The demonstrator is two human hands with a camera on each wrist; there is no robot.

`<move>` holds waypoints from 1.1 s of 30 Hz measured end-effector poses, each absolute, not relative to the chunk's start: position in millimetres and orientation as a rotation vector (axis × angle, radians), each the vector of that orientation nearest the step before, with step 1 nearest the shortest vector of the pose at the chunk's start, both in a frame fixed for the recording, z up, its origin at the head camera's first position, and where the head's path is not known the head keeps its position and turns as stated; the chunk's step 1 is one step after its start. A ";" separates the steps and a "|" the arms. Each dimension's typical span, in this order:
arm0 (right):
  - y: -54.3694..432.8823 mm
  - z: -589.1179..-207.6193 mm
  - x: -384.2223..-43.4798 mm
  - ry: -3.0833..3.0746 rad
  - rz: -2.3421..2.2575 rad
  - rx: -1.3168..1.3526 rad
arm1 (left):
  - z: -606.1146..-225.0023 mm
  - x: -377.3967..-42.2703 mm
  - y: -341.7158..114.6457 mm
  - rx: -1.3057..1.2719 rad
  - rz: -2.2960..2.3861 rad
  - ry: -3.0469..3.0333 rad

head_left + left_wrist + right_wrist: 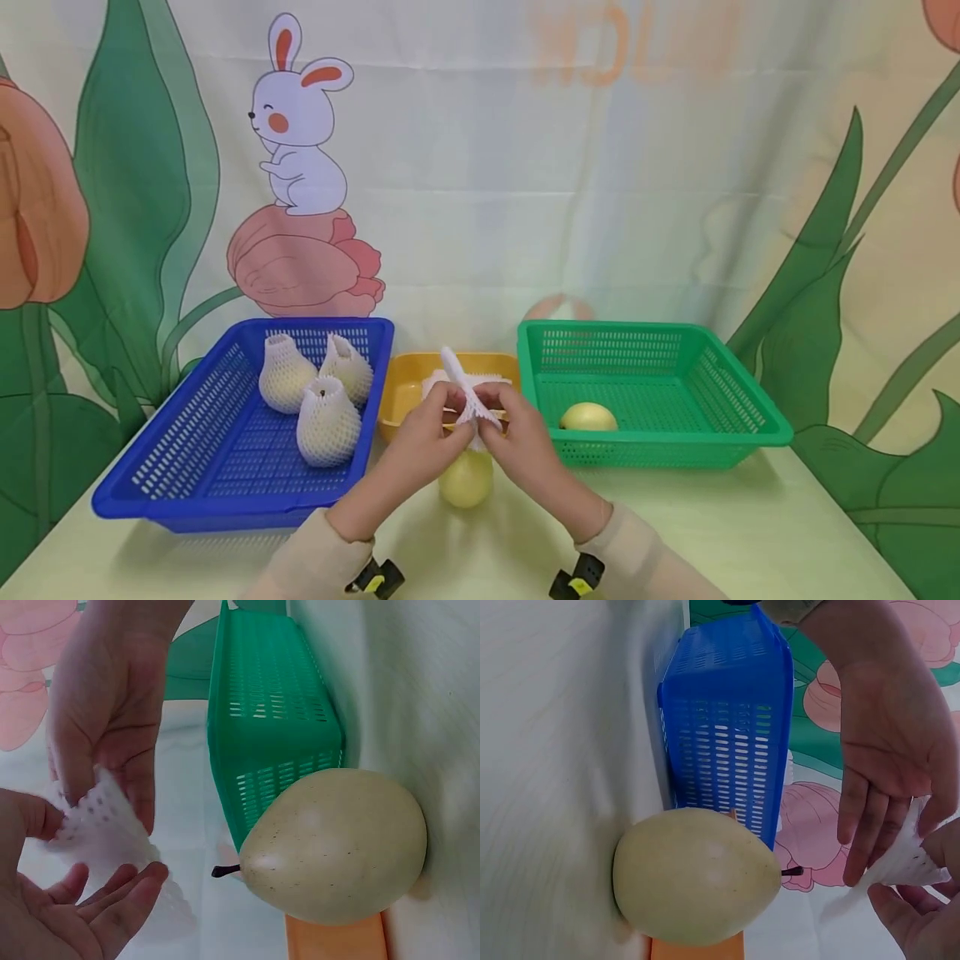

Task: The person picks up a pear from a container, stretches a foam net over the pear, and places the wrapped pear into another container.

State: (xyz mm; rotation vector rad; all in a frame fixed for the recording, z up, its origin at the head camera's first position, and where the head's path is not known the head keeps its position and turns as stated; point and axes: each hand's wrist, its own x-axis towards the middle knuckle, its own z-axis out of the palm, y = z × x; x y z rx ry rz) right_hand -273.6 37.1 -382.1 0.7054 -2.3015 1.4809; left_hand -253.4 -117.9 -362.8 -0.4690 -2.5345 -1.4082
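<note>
Both hands hold a white foam net sleeve (471,398) above the table. My left hand (429,432) pinches one side of its flared mouth, while the right hand (522,433) grips the other side with thumb and fingers. The sleeve's narrow end points up and away. Below the hands, a bare pale-yellow pear (465,483) stands upright on the table, apart from the sleeve; its dark stem shows in both wrist views.
At left, a blue basket (225,500) holds several pears in foam nets (328,425). A yellow-orange basket (405,367) with white foam nets sits behind the hands. The green basket (675,437) at right contains a bare pear (588,417). A printed curtain hangs behind.
</note>
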 end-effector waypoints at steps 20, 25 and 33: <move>56.1 -399.8 -287.1 -2.263 1.223 0.623 | -373.6 -262.4 -140.4 -0.283 -1.041 -2.434; 59.9 -403.9 -288.0 -2.279 1.298 0.572 | -369.4 -260.9 -143.5 -0.256 -1.345 -2.329; 61.4 -406.4 -294.1 -2.262 1.676 0.406 | -360.8 -257.1 -141.6 -0.130 -2.084 -2.156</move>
